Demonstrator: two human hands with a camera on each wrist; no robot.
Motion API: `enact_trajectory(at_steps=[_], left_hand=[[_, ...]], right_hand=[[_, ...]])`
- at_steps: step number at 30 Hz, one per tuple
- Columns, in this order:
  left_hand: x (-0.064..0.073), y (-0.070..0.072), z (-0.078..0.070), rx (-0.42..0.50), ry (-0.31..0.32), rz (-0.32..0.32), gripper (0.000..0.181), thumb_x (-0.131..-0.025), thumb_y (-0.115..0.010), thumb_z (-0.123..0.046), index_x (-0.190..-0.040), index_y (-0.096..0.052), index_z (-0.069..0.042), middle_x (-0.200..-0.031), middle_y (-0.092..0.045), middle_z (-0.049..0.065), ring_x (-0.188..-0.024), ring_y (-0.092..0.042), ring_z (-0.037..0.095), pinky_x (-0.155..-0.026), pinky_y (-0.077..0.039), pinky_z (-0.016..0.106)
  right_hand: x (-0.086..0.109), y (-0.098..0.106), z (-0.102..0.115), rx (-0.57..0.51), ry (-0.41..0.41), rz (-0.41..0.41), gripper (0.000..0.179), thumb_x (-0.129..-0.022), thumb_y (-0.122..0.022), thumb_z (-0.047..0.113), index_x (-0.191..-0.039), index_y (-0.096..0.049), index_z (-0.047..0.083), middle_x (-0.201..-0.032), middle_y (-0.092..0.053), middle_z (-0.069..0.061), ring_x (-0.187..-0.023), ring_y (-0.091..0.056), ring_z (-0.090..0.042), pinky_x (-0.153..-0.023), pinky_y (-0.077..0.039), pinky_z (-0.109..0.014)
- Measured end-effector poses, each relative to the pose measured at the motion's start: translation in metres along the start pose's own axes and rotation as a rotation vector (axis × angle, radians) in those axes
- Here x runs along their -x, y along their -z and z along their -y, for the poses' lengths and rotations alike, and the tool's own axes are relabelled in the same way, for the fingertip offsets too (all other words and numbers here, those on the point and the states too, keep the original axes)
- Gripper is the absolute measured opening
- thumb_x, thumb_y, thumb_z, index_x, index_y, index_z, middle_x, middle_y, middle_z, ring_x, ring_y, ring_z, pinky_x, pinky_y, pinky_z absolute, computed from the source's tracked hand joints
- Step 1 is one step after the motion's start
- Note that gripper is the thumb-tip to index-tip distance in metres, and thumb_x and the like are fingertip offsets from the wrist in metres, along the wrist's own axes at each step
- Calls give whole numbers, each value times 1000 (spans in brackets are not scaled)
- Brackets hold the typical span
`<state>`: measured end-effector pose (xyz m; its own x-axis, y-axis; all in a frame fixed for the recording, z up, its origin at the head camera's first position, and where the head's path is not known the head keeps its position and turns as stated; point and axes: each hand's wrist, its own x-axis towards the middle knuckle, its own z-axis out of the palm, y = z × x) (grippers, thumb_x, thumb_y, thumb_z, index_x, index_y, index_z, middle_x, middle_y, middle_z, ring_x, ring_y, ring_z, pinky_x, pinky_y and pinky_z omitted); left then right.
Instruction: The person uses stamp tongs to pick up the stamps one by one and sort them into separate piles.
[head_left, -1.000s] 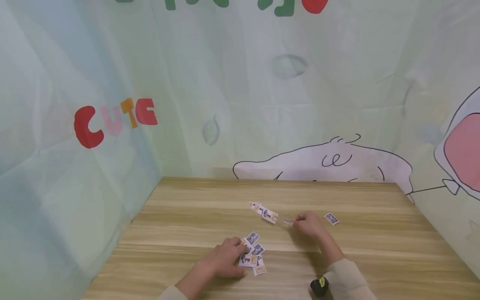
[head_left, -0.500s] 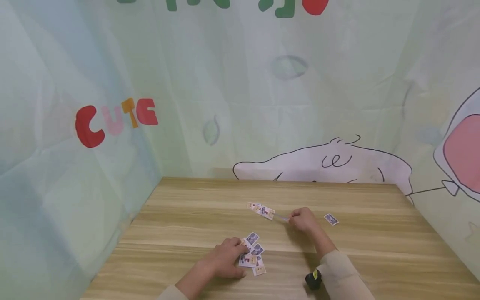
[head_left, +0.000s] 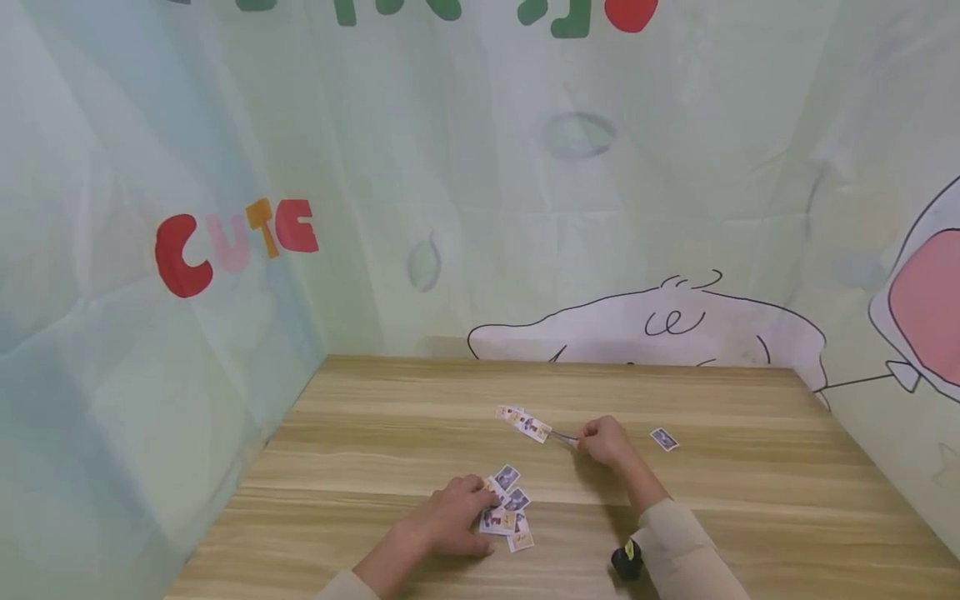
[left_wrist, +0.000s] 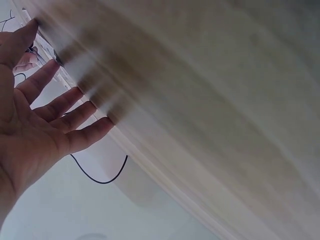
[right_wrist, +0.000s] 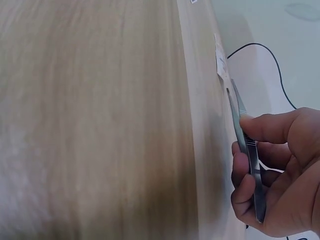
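Observation:
My right hand [head_left: 606, 442] grips a pair of metal tweezers [right_wrist: 250, 145] between thumb and fingers. In the right wrist view the tweezers' tips stand apart, close to the end of a row of small picture cards [head_left: 528, 424]. These cards overlap in a slanting line on the table [head_left: 375, 450]. My left hand [head_left: 450, 517] rests with spread, nearly straight fingers at a loose pile of similar cards [head_left: 498, 522]. Its fingertips reach the tabletop in the left wrist view, and they cover part of the pile in the head view.
One single card [head_left: 663, 439] lies right of my right hand. A black object [head_left: 627, 560] with a yellow-green mark sits beside the right sleeve [head_left: 686, 546]. A printed cloth backdrop [head_left: 570, 208] rises behind the table and along its left side.
My right hand has moved slightly left with the tweezers. The card at the row's near end has shifted left, more into line with the others. The left hand stays in place.

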<state>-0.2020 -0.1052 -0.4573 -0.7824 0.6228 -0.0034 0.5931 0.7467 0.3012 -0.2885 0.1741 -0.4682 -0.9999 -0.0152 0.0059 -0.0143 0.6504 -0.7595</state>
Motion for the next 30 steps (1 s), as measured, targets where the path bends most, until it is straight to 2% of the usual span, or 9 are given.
enact_trajectory(at_steps=[5, 13, 20, 26, 30], left_hand=[[0, -1, 1, 4, 4, 0, 56, -70, -75, -38, -119, -62, -14, -116, -52, 8, -97, -48, 19, -78, -46, 38], [1, -2, 0, 8, 16, 15, 57, -70, -75, -39, -120, -61, -15, -116, -52, 6, -96, -48, 18, -78, -47, 36], [-1, -2, 1, 2, -6, 3, 57, -70, -75, -37, -120, -61, -13, -118, -52, 8, -100, -50, 21, -82, -47, 39], [-2, -2, 4, 12, -30, -16, 54, -71, -75, -37, -118, -62, -14, -117, -53, 7, -99, -50, 20, -83, -47, 37], [-1, -2, 6, 21, -38, -21, 52, -72, -74, -36, -118, -62, -15, -119, -52, 7, -102, -51, 22, -85, -46, 38]], right_hand=[[3, 3, 1, 47, 4, 0, 4, -69, -67, 2, -71, -65, 0, -65, -55, -2, -63, -48, -19, -55, -41, -28], [15, 8, -3, 2, 5, -3, 5, -69, -67, 1, -72, -64, -1, -67, -56, -3, -64, -50, -19, -57, -42, -29], [28, 15, -6, -19, -23, 31, 4, -70, -68, 1, -71, -64, 1, -67, -56, -2, -65, -49, -18, -58, -41, -28], [41, 20, -1, -28, 24, 43, 8, -70, -68, -2, -67, -62, 3, -64, -55, -1, -63, -48, -17, -57, -41, -29], [48, 20, 0, -26, 21, 65, 8, -70, -69, -2, -69, -63, 2, -64, -55, -1, -63, -48, -17, -56, -41, -28]])
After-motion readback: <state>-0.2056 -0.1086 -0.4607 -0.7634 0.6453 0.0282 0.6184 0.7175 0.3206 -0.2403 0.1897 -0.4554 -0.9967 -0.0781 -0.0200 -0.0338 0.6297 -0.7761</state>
